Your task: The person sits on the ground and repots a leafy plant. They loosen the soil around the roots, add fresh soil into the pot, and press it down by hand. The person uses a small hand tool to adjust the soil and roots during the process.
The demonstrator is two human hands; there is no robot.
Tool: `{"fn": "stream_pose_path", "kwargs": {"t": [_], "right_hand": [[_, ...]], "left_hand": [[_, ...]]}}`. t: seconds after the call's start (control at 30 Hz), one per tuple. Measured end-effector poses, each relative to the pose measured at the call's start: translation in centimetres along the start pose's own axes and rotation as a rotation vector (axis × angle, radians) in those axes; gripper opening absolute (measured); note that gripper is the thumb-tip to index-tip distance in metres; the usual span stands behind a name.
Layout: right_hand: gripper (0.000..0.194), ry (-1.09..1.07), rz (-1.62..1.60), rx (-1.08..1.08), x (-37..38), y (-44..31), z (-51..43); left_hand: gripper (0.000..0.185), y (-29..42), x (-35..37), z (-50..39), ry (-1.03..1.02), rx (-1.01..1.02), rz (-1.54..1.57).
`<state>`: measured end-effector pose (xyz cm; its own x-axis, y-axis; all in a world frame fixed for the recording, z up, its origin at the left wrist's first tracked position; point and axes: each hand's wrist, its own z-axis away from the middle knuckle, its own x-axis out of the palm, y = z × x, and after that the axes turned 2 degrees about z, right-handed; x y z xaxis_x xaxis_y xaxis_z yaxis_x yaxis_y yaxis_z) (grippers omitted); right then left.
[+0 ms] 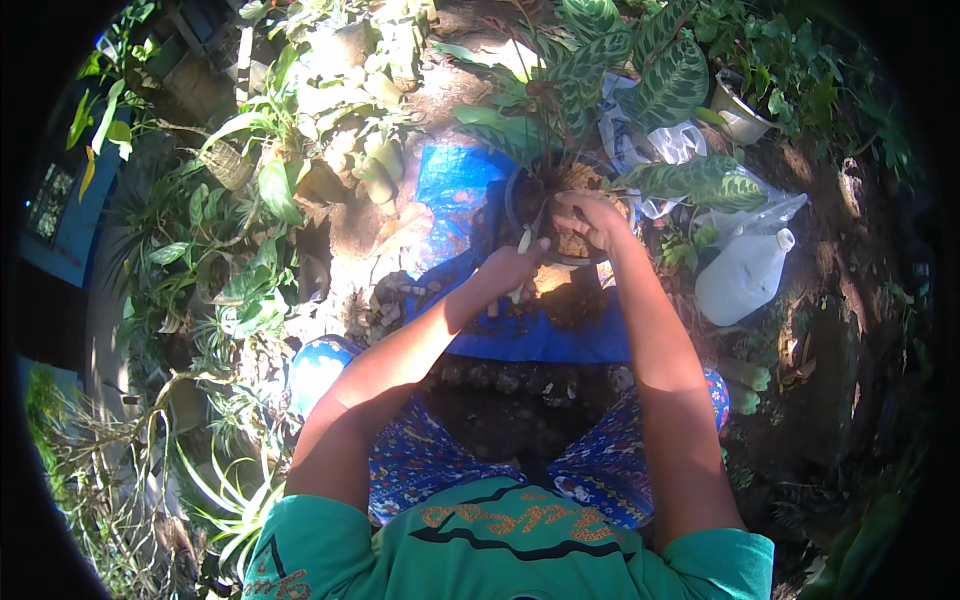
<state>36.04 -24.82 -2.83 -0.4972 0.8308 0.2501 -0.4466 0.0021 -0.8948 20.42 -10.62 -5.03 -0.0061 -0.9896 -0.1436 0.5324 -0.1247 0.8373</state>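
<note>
A round dark plant pot (512,206) stands on a blue tarp (465,180), holding brown soil and a plant with striped leaves (675,79), calathea-like. My left hand (514,270) is at the pot's near left rim, closed around a slim tool with a pale handle (525,241). The tool's far end points into the pot and is hard to make out. Over the right side of the soil, my right hand (591,217) has bent fingers close to the stems. Whether it grips a stem or soil cannot be seen.
A white plastic jug (742,277) leans at the right, below clear plastic bags (757,214). Another pot (739,112) tilts at upper right. Potted plants (277,195) crowd the left side. Loose soil (574,304) lies on the tarp, with rubble (386,304) at its left edge.
</note>
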Motion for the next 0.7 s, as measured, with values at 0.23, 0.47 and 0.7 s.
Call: {"fn": "stream_pose_path", "kwargs": {"t": [0.23, 0.47, 0.7], "right_hand": [[0.019, -0.014, -0.095, 0.117, 0.6, -0.6, 0.7], [0.02, -0.024, -0.115, 0.11, 0.3, 0.1, 0.0], [0.022, 0.048, -0.129, 0.088, 0.1, 0.9, -0.8]], "left_hand": [[0.088, 0.3, 0.0, 0.0, 0.005, -0.037, -0.169], [0.074, 0.5, -0.2, 0.4, 0.062, -0.008, -0.162], [0.082, 0.5, -0.2, 0.1, -0.017, -0.025, -0.047]]}}
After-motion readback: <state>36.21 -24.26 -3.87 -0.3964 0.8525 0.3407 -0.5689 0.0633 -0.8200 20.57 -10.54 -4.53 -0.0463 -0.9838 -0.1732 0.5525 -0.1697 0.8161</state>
